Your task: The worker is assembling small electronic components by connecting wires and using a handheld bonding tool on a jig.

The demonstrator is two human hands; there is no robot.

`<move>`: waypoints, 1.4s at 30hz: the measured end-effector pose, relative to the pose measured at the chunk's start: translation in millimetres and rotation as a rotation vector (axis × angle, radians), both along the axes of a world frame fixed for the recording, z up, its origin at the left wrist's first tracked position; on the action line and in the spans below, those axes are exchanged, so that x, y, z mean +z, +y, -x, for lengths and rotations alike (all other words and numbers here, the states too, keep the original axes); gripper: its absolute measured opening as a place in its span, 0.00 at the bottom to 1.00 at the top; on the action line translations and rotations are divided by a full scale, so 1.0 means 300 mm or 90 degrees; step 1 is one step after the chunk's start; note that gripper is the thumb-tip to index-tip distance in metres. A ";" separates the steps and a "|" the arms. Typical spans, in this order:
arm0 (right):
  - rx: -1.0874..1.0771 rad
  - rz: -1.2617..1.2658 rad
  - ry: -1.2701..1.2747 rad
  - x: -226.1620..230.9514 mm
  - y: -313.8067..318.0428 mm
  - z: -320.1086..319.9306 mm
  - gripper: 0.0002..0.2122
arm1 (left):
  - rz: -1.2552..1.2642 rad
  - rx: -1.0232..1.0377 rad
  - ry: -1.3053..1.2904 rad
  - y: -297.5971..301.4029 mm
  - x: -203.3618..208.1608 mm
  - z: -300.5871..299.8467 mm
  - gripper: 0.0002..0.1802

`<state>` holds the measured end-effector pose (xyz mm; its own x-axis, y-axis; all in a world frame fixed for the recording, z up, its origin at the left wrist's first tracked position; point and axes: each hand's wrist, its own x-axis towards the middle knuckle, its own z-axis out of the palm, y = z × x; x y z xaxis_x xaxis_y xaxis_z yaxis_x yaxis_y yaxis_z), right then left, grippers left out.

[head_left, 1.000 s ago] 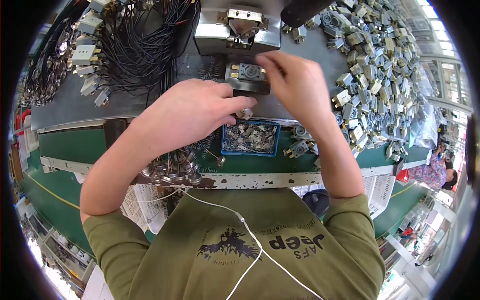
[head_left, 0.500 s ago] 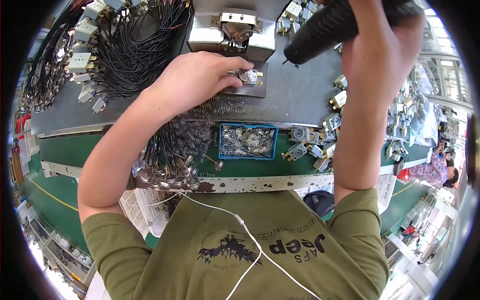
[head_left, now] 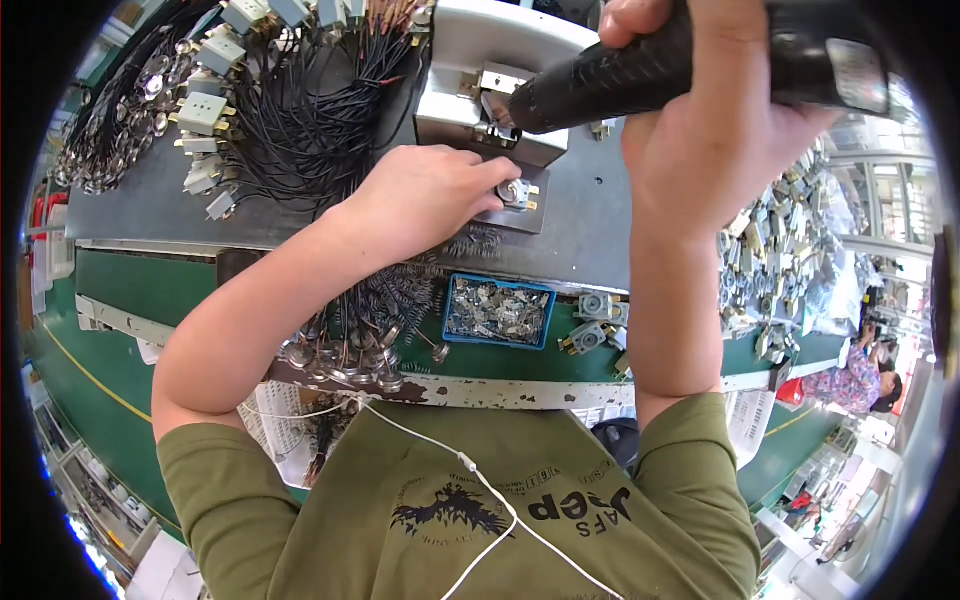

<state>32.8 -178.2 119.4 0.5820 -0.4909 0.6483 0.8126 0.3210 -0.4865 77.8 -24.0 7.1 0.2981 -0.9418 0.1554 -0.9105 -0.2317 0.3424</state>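
My left hand point(head_left: 425, 195) is closed, thumb and index finger pinching a small grey plug housing point(head_left: 518, 196) with brass prongs and a round metal piece on it. This housing rests on a flat metal plate point(head_left: 530, 220). Wrapped around a black electric screwdriver point(head_left: 610, 90) is my right hand point(head_left: 700, 155). The screwdriver's tip meets the metal catch at the front of a metal box point(head_left: 455, 90), where the exact contact is hidden.
Black wires point(head_left: 310, 110) with grey housings lie left. Loose springs point(head_left: 400, 290) and round metal pieces on wires are below my left wrist. A blue tray point(head_left: 449, 315) holds small metal clips. Grey housings point(head_left: 595, 335) lie beside it, more point(head_left: 770, 260) at right. Another person point(head_left: 850, 380) sits far right.
My right hand has swung the screwdriver left and its tip is now at the metal box's front. My left hand keeps its pinch on the housing. The whole view has shifted slightly.
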 end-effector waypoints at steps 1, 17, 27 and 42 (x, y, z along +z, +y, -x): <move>0.031 -0.024 -0.020 -0.001 0.007 -0.007 0.10 | 0.003 0.004 -0.001 0.001 0.002 0.000 0.16; -0.325 0.245 0.229 0.009 0.061 0.012 0.09 | 0.022 -0.013 0.006 0.008 -0.013 -0.005 0.16; -0.252 0.225 0.240 0.001 0.073 -0.040 0.24 | 0.082 -0.020 -0.030 0.012 -0.021 -0.016 0.19; -0.294 0.309 0.298 0.023 0.020 0.068 0.12 | 0.057 0.007 0.013 0.024 -0.019 0.001 0.19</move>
